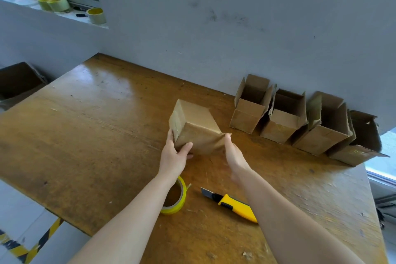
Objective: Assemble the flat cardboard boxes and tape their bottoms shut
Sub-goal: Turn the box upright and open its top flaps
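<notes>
A small brown cardboard box (196, 123) lies tilted on the wooden table (85, 126), its closed end facing me. My left hand (174, 153) grips its lower left corner, thumb across the near face. My right hand (233, 154) pinches the box's right edge between fingers and thumb. A yellow tape roll (179, 199) lies on the table under my left wrist, partly hidden by the forearm. A yellow utility knife (232, 204) with its blade out lies between my forearms.
Several assembled open-topped boxes (285, 122) stand in a row against the grey wall at the right. A large open carton (17, 83) sits off the table's left edge. Spare tape rolls (96, 15) rest on the window ledge. Striped floor tape (32, 246) lies below left.
</notes>
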A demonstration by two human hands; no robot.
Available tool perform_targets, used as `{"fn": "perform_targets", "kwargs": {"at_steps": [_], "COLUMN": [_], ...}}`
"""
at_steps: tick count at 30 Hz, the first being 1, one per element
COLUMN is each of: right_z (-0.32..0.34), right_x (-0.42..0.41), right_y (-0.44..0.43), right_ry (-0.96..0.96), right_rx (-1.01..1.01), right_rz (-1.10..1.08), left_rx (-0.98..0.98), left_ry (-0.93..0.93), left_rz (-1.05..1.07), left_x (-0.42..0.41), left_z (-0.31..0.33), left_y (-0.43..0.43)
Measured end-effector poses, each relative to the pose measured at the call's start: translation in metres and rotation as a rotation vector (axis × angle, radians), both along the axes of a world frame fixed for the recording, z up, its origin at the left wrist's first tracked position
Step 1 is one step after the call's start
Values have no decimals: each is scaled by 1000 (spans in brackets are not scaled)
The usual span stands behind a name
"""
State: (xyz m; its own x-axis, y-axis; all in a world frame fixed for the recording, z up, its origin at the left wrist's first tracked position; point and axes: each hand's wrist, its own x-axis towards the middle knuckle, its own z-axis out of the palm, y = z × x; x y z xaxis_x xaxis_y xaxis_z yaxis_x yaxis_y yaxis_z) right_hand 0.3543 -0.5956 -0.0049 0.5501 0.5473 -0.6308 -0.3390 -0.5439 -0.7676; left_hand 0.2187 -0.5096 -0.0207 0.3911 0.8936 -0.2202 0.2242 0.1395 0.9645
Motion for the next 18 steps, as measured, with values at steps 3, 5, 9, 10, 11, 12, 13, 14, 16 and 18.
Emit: {"fn": "perform_targets", "kwargs": {"at_steps": [3, 5, 9, 10, 11, 12, 13, 14, 16, 18], "right_z": [11, 19, 22, 21, 22, 23, 24, 24, 25, 23], "right_x": [-6, -8, -11, -12, -15, -17, -20, -22, -28, -37], "right_y": [-1, -2, -3, 0, 3, 6, 9, 12, 19, 28], "right_ry": [51, -69, -323, -395, -470, -539, -599, -663, -814, -924], "right_rx": [136, 203, 265, 248, 230, 212, 204, 202, 200, 188], "right_rz": [-40, 6, 144, 180, 210, 228, 244, 272, 357, 419], "left_rx": [-186, -249, -185, -176, -185, -186, -152, -89, 22, -27], "left_ry": [-132, -130, 86, 103, 96, 89, 108, 147, 157, 75], "left_rz": [33, 23, 19, 38, 54, 71, 84, 83, 39, -16], "left_x": [-6, -15, -28, -29, -30, -30, -30, -30, -32, -32], "left_z": [-4, -4, -6, -7, -5, -2, 0, 3, 2, 4], "left_y": [-9, -14, -15, -13, -11, -10, -7, -3, 10, 24]}}
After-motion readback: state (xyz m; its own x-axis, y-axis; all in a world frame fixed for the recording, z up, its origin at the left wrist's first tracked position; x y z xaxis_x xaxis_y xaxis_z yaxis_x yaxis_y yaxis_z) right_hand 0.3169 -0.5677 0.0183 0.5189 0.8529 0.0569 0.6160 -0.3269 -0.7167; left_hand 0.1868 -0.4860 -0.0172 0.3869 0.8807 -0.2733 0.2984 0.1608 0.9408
